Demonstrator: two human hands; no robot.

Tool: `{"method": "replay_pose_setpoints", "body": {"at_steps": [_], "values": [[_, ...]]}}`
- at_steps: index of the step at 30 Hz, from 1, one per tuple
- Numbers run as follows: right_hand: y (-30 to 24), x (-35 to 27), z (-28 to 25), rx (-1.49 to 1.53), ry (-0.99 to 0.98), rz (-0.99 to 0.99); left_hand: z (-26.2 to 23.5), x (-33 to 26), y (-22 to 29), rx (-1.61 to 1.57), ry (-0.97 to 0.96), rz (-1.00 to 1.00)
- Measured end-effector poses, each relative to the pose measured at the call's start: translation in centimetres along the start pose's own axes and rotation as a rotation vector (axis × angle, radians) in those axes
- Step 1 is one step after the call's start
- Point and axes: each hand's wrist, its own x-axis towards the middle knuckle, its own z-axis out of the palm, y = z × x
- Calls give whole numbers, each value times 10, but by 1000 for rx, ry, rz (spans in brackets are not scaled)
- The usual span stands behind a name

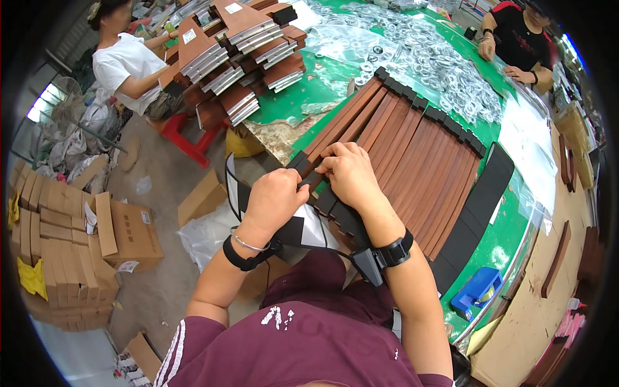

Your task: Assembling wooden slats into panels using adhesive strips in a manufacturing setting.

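A row of reddish-brown slats (412, 161) lies side by side on the green table, with black end pieces (425, 109) along the far ends and more along the near ends. My left hand (274, 198) is closed at the near end of the leftmost slats, thumb and fingers pinched at a black end piece (300, 162). Just to its right, my right hand (351, 173) curls its fingers over the near end of a slat. The fingertips of both hands are partly hidden. A flat black strip (474, 213) lies along the row's right side.
Many metal rings (425, 51) cover the table's far part. Stacked brown pieces with metal strips (238, 55) stand far left, beside a person in white. Another person works far right. A blue tape dispenser (477, 293) sits at right; cardboard boxes (132, 235) stand on the left floor.
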Motion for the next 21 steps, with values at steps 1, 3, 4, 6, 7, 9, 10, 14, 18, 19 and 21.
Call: {"method": "replay_pose_setpoints", "body": {"at_steps": [1, 3, 4, 6, 7, 9, 10, 14, 18, 19, 21], "values": [[0, 1, -1, -13, -29, 14, -3, 2, 0, 24, 50, 0], [1, 1, -1, -24, -57, 32, -15, 9, -1, 35, 139, 5], [2, 0, 1, -17, -21, 17, -28, 13, 3, -64, 114, -38], [4, -1, 2, -9, 18, -3, -29, 9, 1, -64, 122, -8], [4, -1, 3, 3, 18, 1, -23, 5, -1, -66, 125, 0], [4, -1, 4, 11, 23, 8, -3, -7, 0, -70, 113, -13], [3, -2, 5, 13, 24, 10, 5, -13, 3, -100, 122, -25], [3, -2, 6, 10, 32, 2, 24, -28, 5, -181, 183, -79], [1, -2, 4, 12, 13, 22, 31, -29, 7, -242, 218, -114], [1, -2, 4, 14, 9, 23, 31, -28, 6, -244, 219, -113], [1, -2, 4, 16, 3, 26, 31, -27, 5, -254, 235, -101]]}}
